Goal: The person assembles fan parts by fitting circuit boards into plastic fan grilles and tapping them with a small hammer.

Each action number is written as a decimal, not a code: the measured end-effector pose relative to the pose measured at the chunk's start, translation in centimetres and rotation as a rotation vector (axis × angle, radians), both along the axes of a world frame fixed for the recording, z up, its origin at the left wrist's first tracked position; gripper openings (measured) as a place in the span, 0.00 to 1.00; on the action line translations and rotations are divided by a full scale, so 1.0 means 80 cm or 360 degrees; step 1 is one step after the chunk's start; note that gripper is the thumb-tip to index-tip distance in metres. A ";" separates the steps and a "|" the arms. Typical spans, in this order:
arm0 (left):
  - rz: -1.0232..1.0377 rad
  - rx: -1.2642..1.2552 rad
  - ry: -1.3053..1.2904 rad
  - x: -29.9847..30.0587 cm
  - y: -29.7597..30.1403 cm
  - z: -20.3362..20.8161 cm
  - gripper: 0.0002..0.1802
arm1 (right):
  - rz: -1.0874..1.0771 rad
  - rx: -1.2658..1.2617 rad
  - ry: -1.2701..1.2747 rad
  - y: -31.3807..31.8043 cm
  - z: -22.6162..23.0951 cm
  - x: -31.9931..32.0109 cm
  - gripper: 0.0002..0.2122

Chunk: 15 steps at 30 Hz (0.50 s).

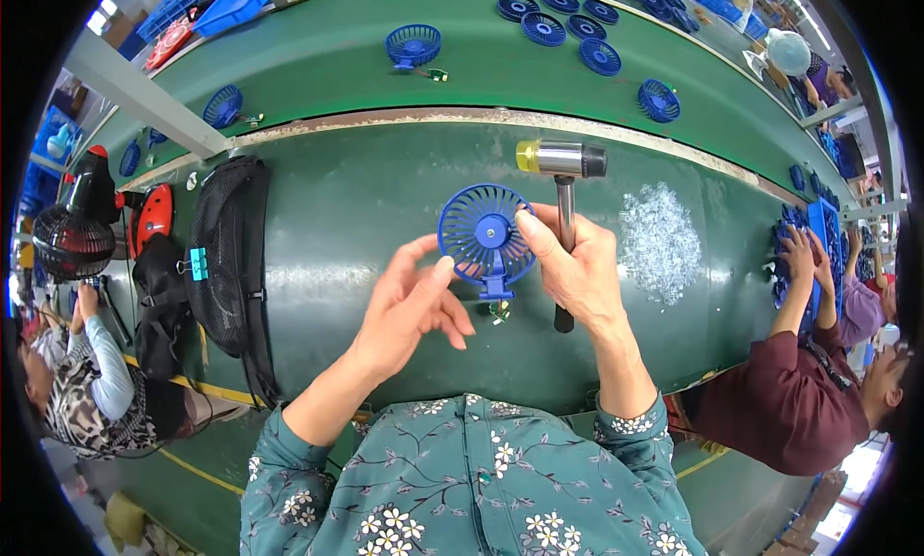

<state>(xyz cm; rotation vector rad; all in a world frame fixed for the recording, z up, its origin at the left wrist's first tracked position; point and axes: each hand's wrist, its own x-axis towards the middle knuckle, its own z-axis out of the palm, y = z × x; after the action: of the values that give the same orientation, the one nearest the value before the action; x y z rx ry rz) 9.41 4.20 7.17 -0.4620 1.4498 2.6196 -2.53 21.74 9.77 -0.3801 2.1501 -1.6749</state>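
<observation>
In front of me stands a round blue fan housing with radial slots, a short stem below and a small green circuit board hanging under it. My right hand has its thumb on the housing's right rim. The same hand also holds a mallet with a metal head, one yellow face and one black face; the fingers cover part of its handle. My left hand is at the housing's left rim, thumb in front and index finger against the edge, its other fingers loosely curled below.
Small clear pieces lie in a pile to the right. A black mesh backrest and a black desk fan stand left. Beyond a ledge, a green belt carries several blue housings. Co-workers sit on both sides.
</observation>
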 end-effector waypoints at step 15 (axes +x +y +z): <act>-0.0041 0.0486 -0.0029 -0.016 0.025 -0.009 0.15 | 0.0040 0.0019 -0.0055 -0.016 -0.005 0.000 0.22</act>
<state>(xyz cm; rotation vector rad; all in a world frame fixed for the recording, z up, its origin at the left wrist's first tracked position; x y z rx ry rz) 8.12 6.20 6.44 -0.4263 1.0153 2.7401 -2.50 20.46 9.33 -0.3702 2.1209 -1.6422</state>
